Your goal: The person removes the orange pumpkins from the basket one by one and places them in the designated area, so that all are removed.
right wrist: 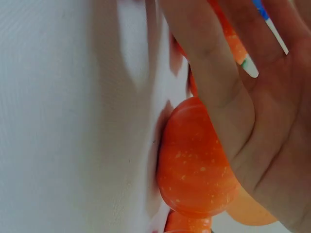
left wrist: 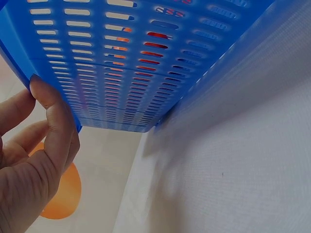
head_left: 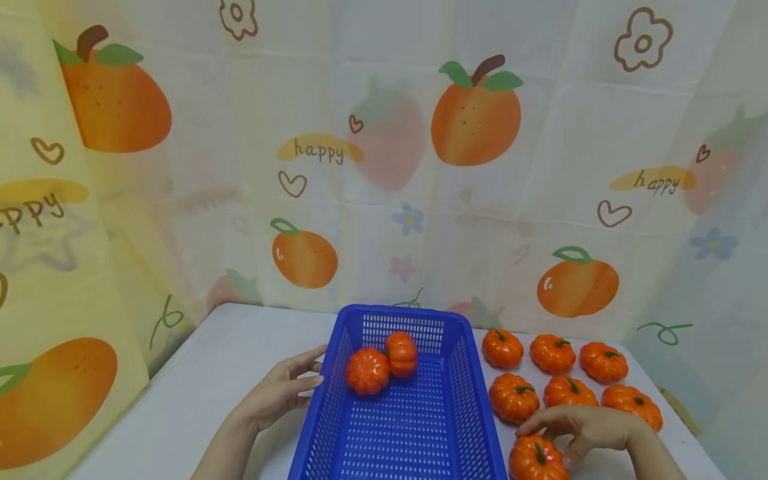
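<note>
A blue plastic basket (head_left: 474,400) with slotted walls stands in the middle of the table, two orange toy pumpkins (head_left: 367,371) lying in its far left part. My left hand (head_left: 282,390) touches the basket's left rim from outside with relaxed fingers; its wrist view shows the fingertips at the basket's edge (left wrist: 22,73). On the right, my right hand (head_left: 585,427) has its thumb and fingers about the nearest toy pumpkin (head_left: 538,460), which has a green stem. In the right wrist view the palm (right wrist: 277,107) partly hides that pumpkin, and another pumpkin (right wrist: 197,162) lies beside the thumb.
Several more toy pumpkins (head_left: 552,353) sit in rows on the white table (head_left: 222,353), to the right of the basket. A fruit-printed curtain (head_left: 384,133) hangs behind the table and along its sides.
</note>
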### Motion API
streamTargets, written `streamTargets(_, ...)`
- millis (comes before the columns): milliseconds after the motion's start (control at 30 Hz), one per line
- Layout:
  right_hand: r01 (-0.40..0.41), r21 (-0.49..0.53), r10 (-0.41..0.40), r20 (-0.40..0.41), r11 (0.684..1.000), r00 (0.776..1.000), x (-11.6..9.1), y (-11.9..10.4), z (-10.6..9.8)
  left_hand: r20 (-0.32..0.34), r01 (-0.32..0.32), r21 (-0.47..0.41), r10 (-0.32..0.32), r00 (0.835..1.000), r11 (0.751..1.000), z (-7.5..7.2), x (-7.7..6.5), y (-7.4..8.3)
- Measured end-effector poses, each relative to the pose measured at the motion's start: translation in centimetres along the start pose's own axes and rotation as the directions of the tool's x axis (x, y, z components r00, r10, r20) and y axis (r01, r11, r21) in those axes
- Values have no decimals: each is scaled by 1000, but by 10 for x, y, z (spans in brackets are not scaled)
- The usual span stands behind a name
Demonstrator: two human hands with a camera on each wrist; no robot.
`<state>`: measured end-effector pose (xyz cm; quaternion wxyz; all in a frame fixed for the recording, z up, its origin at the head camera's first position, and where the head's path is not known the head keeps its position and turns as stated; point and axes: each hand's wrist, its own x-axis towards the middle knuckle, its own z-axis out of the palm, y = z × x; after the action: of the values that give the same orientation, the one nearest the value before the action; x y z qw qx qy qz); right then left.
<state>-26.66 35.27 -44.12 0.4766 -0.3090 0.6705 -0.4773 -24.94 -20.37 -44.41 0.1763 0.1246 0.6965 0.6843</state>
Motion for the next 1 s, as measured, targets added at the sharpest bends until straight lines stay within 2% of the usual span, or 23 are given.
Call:
streamTargets(200,-7,37,8,-30,999,1000,-4,2,0,3,2,-1,-2,1000,1000,0,1,2)
streamTargets(533,5,-10,-6,-55,1000,998,-7,-2,-1,-21,15,14,-14,1000,1000,2,0,3)
streamTargets(733,45,-12,-46,-45,999,998,-14,-14,-2,-6,7,0,-7,1000,1000,2,-2,3)
streamTargets(1000,31,-85,-43,-144,996,989,-23,-39,-6,-2,6,0,-6,1000,1000,2,-2,3)
